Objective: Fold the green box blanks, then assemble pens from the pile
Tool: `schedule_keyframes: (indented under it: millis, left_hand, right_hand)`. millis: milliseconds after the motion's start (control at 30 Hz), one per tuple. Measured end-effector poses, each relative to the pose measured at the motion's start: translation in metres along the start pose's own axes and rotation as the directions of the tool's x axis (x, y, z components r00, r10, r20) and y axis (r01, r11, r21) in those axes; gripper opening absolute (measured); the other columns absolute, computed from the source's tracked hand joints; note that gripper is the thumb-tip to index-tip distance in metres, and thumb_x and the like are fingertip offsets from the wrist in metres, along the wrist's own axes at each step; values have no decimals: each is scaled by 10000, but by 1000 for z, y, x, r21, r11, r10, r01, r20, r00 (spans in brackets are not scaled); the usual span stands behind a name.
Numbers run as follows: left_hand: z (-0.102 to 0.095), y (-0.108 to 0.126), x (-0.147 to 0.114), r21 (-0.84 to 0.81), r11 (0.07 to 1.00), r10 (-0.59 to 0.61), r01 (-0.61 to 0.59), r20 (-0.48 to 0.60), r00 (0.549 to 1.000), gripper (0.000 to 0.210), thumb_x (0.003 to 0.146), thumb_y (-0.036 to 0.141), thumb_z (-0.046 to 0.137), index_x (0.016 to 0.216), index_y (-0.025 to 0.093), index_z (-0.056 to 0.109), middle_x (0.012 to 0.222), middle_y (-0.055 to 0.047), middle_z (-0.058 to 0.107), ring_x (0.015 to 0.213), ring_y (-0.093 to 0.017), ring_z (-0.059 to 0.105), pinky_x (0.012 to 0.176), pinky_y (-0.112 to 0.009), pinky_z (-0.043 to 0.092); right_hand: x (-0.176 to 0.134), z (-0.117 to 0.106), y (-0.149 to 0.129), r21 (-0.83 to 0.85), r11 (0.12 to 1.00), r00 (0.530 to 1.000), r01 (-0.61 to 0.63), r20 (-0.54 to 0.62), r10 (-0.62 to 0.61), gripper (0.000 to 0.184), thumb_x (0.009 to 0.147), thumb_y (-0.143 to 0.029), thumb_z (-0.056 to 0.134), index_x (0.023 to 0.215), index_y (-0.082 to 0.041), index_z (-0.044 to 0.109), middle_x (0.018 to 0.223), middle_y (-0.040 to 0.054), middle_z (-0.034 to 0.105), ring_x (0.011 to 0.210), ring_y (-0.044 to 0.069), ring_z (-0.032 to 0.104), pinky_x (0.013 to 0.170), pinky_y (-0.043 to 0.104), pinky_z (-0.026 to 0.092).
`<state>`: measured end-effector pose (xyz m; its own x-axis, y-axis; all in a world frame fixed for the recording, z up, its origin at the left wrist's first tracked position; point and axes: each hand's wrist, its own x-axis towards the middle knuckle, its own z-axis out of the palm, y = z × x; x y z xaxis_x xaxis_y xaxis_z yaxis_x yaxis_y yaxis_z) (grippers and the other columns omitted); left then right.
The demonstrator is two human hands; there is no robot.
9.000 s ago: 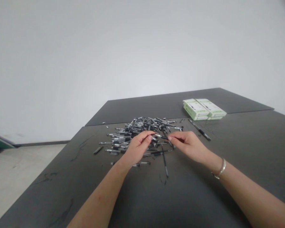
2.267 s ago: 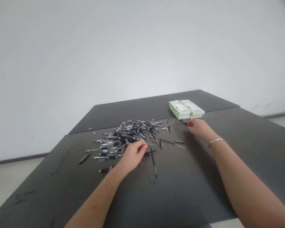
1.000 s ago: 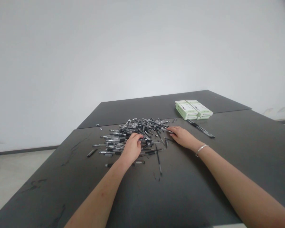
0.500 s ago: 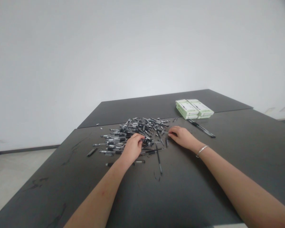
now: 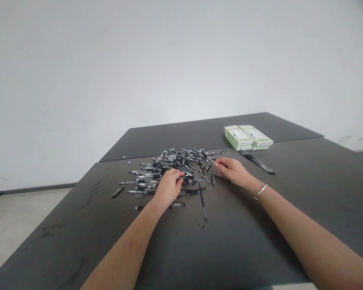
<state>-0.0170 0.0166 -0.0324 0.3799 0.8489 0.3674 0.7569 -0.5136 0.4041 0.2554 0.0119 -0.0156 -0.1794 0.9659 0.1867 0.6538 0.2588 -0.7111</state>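
A heap of black and clear pens and pen parts (image 5: 153, 177) lies on the dark table. Over its near side my left hand (image 5: 169, 186) has its fingers closed; a dark piece shows by the fingertips, but I cannot tell what they grip. At the heap's right edge, my right hand (image 5: 232, 171) pinches a pen (image 5: 211, 160) with a clear part, tilted up and to the left. A thin dark stick (image 5: 218, 176) shows under the right hand. Between my hands, another slim dark pen piece (image 5: 202, 201) lies on the table.
Green and white boxes (image 5: 248, 137) are stacked at the back right. Several long black and clear pens (image 5: 257, 162) lie in front of them. A loose piece (image 5: 117, 192) sits left of the heap, and a seam crosses the tabletop (image 5: 181, 249) behind it. A pale wall stands beyond.
My right hand has lifted slightly, and the pen in its fingers now tilts upward instead of lying nearly level. My left hand has hardly moved.
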Motion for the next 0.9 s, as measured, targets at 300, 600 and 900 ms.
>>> schedule_keyframes:
  millis: [300,600,900]
  left_hand:
    - [1,-2,-1,35,999,10,-9,-30,1000,206,799,107,600,957,172,714,985,-88,654,944,-226,579,901,-396,468]
    - [-11,26,1,-433,900,-62,46,-22,998,246,870,350,559,968,170,695,842,-49,657,783,-178,592,703,-293,471]
    - [-14,27,3,-907,364,-332,211,85,939,332,846,480,573,832,151,613,559,49,457,439,-59,397,382,-167,296]
  right_hand:
    - [-4,8,-11,270,961,966,-58,258,-15,224,892,-336,443,987,-162,549,762,6,628,469,72,436,451,193,367]
    - [-16,23,-45,472,881,924,-43,354,-145,166,866,-229,498,1007,-151,537,835,28,637,575,82,491,526,196,415]
    - [-24,25,-51,135,936,901,324,257,-349,164,865,-149,504,934,-163,652,833,32,638,707,127,569,665,234,445]
